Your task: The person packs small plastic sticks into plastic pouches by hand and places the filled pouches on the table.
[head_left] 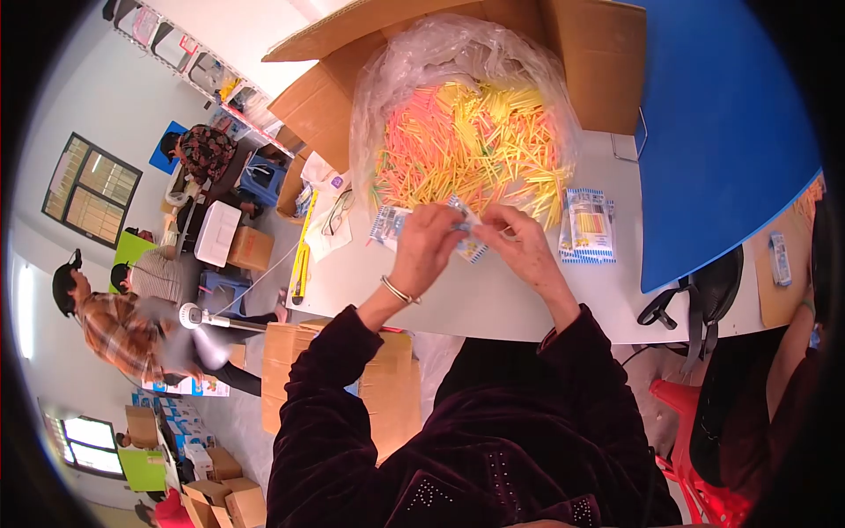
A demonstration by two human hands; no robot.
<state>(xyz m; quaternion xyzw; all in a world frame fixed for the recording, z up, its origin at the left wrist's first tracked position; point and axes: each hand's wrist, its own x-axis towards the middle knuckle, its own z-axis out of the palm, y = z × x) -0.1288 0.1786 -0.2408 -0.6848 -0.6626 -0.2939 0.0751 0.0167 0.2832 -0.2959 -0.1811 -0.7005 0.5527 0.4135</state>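
A small blue-and-white plastic packet [473, 250] is held between my two hands over the table's near side. My left hand [426, 248] has its fingers closed on the packet's left side. The thumb and fingers of my right hand [521, 246] pinch its upper right edge. Beside my left hand lies another blue-and-white packet [385, 227], partly covered by that hand. To the right of my right hand is a stack of similar packets [588, 225] with coloured sticks showing through. Just beyond both hands, thin yellow and pink sticks [471, 141] fill a clear plastic bag [374, 97].
A cardboard box [607, 66] surrounds the bag. Eyeglasses [336, 213] and a yellow cutter-like tool [302, 268] lie left. A blue panel [713, 132] and a black bag [715, 286] are right. Several people are at the left; another person's arm [792, 352] shows at right.
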